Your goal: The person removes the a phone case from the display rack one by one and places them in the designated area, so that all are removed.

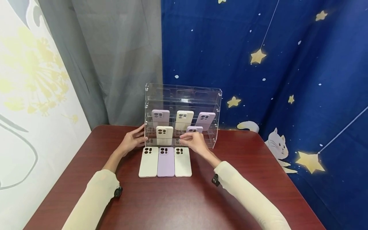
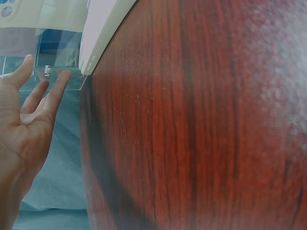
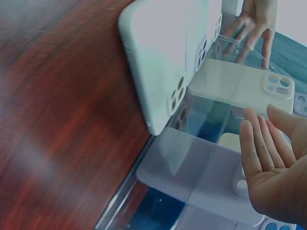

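Note:
A clear acrylic tiered display rack (image 1: 184,86) holds phone cases upright. My left hand (image 1: 130,140) touches the rack's left side with fingers spread, as the left wrist view also shows. My right hand (image 1: 196,142) is at the lower tier, in front of a purple phone case (image 1: 195,129) that it partly covers. In the right wrist view its fingers (image 3: 259,139) look extended, with nothing held between them. A cream phone case (image 1: 164,137) stands left on that same tier. Above stand a purple case (image 1: 161,118), a cream case (image 1: 184,123) and another purple case (image 1: 205,121).
Side by side before the rack lie a white phone case (image 1: 148,164), a purple case (image 1: 166,165) and a second white case (image 1: 183,164). All rest on a reddish-brown wooden table (image 1: 161,204). Behind it hang a grey curtain (image 1: 123,57) and a blue star-patterned curtain (image 1: 210,48).

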Motion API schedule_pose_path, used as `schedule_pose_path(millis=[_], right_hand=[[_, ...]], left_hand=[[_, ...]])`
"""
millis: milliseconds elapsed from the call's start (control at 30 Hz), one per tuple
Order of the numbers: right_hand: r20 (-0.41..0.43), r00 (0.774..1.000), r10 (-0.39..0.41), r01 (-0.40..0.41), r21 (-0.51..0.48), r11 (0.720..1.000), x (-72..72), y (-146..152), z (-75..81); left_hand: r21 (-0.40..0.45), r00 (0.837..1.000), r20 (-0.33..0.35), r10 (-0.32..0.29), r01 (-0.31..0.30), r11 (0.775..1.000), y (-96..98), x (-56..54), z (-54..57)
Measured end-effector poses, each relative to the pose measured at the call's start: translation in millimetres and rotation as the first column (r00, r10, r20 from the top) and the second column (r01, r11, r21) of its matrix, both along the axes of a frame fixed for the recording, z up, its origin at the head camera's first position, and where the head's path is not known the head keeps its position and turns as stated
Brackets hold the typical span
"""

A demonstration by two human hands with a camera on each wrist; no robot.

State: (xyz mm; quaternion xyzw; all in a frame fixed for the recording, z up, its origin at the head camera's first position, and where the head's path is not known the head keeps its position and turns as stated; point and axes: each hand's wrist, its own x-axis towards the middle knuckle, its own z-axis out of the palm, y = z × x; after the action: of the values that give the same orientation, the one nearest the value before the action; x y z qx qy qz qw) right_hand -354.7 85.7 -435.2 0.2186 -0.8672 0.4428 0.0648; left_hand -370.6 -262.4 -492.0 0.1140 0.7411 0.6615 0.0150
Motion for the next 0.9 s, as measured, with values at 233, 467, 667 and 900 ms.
schedule_pose_path(millis=[233,467,667,900], right_hand=[[-0.023,1.0,0.02,-0.02,-0.038,0.999,-2.6,-10.0,8.2],[-0.005,0.999,0.039,-0.04,-0.094,0.995,-6.4,-18.3,19.8],[-0.063,0.998,-0.009,0.005,-0.057,0.998,-7.3,-26.0,29.9],[-0.136,0.991,-0.015,0.007,-0.062,0.998,-14.8,-31.6,35.8]], left_hand=[[-0.003,1.0,0.008,-0.009,0.009,1.0,-0.2,1.4,-2.0],[0.003,1.0,0.006,-0.003,0.003,1.0,-0.6,-0.2,-1.0],[-0.003,1.0,-0.001,-0.001,0.001,1.0,-0.2,0.7,-1.5],[0.019,1.0,0.003,0.002,-0.002,1.0,1.2,1.1,-0.8]])
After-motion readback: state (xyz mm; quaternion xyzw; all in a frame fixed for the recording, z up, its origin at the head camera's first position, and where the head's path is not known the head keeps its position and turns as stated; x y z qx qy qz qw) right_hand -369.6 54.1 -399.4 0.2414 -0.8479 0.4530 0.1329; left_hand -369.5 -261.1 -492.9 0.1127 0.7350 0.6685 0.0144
